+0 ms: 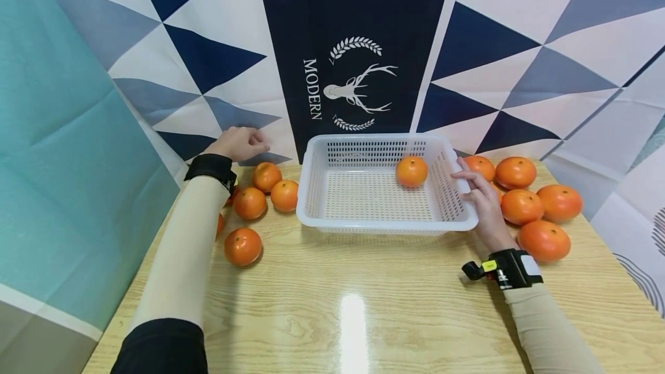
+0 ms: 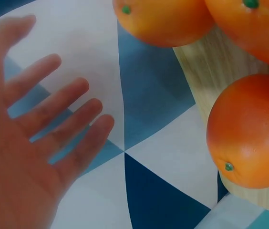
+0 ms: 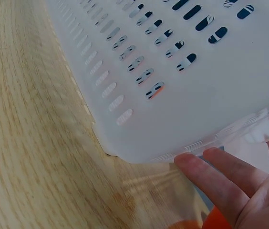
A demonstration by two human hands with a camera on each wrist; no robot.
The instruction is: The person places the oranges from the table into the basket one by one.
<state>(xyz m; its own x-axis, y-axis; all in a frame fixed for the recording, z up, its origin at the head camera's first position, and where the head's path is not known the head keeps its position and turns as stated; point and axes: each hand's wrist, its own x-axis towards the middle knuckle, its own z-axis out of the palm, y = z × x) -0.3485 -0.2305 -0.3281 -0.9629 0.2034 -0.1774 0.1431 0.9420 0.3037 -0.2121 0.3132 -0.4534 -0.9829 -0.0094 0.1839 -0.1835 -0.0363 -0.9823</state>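
Near the back left edge of the table, my left hand [image 1: 239,143] hovers beyond a group of oranges [image 1: 250,204]. In the left wrist view its fingers [image 2: 72,93] are spread and hold nothing. A white perforated plastic basket [image 1: 381,225] stands in the middle, with one orange [image 1: 412,172] inside toward its right end. My right hand [image 1: 485,212] is at the basket's right end, fingertips on the rim. From the right wrist view, fairly straight fingers [image 3: 211,183] touch the basket's outer side.
Several larger orange fruits [image 1: 522,206] lie to the right of my right hand. One orange [image 1: 243,247] sits nearer me on the left, beside the left forearm. Patterned cloth [image 1: 223,74] hangs behind the wooden table [image 1: 291,305].
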